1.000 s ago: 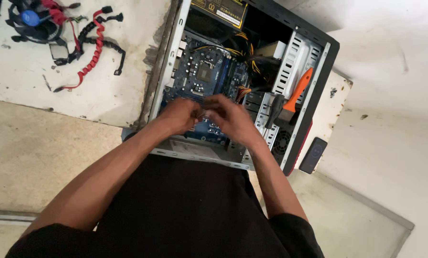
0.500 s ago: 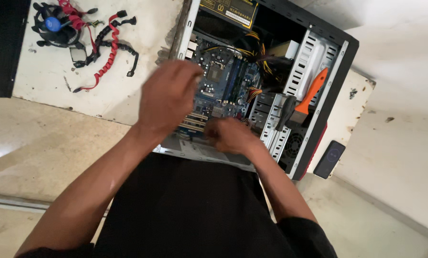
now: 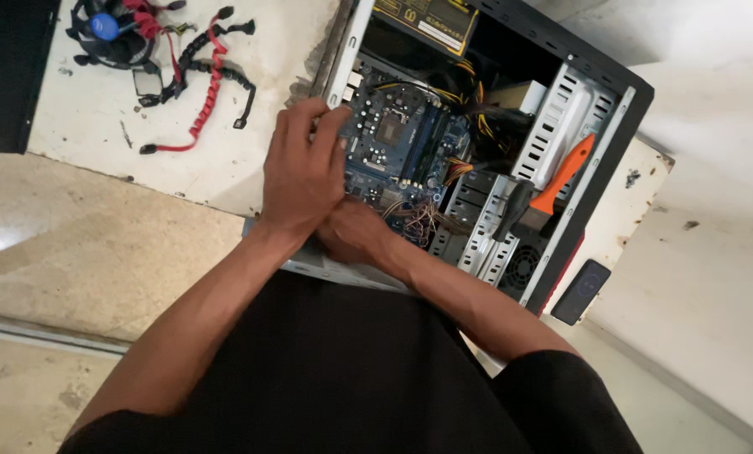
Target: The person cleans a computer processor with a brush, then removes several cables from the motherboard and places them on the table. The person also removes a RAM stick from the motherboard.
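Motherboard (image 3: 397,147) inside open case (image 3: 599,181), both hands touching

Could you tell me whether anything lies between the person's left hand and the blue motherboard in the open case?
Nothing visible does: the left hand already rests on the motherboard's near edge, with the right hand tucked just beneath it.

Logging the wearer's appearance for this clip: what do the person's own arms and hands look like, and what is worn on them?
Both arms are bare from the hands up past the elbows. Short black sleeves of a black top cover only the upper arms. The left hand and right hand wear no gloves, and no watch, rings or wristbands are visible.
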